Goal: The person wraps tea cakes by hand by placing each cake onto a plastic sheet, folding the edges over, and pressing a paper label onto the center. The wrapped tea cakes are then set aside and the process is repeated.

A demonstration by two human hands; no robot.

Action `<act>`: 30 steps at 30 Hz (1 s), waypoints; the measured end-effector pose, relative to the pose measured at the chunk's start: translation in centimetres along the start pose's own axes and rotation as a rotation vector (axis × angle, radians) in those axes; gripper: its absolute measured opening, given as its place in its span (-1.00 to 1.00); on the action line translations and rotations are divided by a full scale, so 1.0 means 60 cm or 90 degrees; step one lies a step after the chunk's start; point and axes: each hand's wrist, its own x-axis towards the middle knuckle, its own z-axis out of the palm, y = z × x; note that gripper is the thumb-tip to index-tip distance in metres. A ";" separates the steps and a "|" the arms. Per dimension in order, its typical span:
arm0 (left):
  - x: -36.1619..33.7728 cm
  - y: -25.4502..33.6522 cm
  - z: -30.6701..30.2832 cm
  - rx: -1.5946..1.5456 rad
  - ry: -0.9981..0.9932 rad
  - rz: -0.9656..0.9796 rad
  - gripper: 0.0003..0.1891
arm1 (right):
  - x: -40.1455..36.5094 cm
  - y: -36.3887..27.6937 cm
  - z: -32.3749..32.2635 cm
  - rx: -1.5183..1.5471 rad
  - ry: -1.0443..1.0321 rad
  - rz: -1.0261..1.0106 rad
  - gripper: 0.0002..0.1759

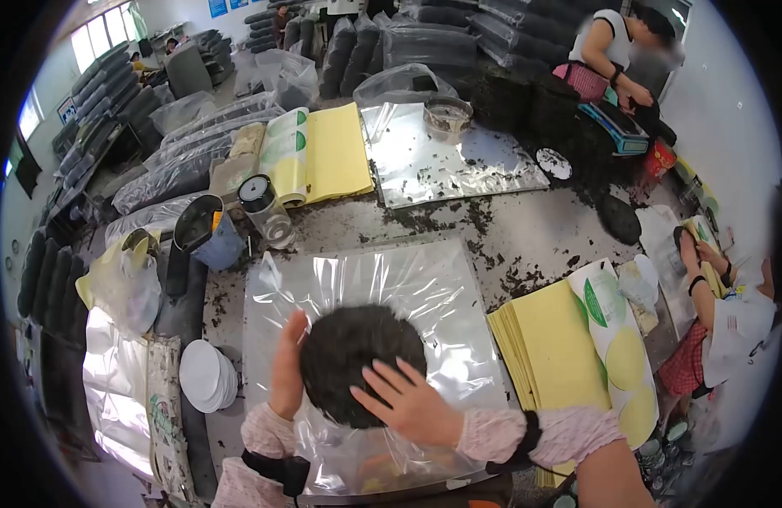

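The right hand [408, 405], low in the frame just right of centre, lies palm down with its fingers spread wide. It rests flat on the lower right part of a dark round cake of pressed leaf [344, 351] and grips nothing. The left hand [287, 370] is open too, fingers straight and together, set edge-on against the cake's left rim.

The cake sits between the two hands, up-frame from both wrists, and both touch it. The right covers more of its top. Being round, it has no long axis. It lies in the lower middle of a clear plastic sheet [425, 288] spread on the grey table [526, 224], which is strewn with dark crumbs.

To the right of the sheet is a stack of yellow paper [552, 347]. At lower left is a pile of white round discs [206, 375]. Up-frame stand a clear jar with a black lid [264, 207], a second plastic sheet [442, 165] and more yellow sheets [336, 152]. At the right edge a co-worker's hand [704, 254] is busy with its own things, and another person [607, 42] bends over at upper right.
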 end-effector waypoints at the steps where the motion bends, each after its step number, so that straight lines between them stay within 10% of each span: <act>1: -0.011 -0.025 -0.017 0.233 -0.022 -0.010 -0.49 | -0.013 -0.006 0.032 0.048 -0.071 0.024 -0.21; 11: -0.008 -0.007 0.063 0.637 0.011 0.087 -0.51 | 0.074 0.049 0.074 0.024 -0.086 0.050 0.10; 16: 0.027 -0.024 0.051 0.778 -0.453 0.324 -0.21 | 0.078 0.062 0.097 0.021 -0.224 0.084 0.14; 23: 0.039 -0.029 0.067 0.819 -0.508 0.276 0.00 | 0.080 0.076 0.142 -0.014 -0.336 0.079 0.14; 30: -0.007 0.076 -0.002 0.549 -0.187 0.168 -0.37 | 0.038 0.063 0.017 0.283 0.146 0.171 -0.62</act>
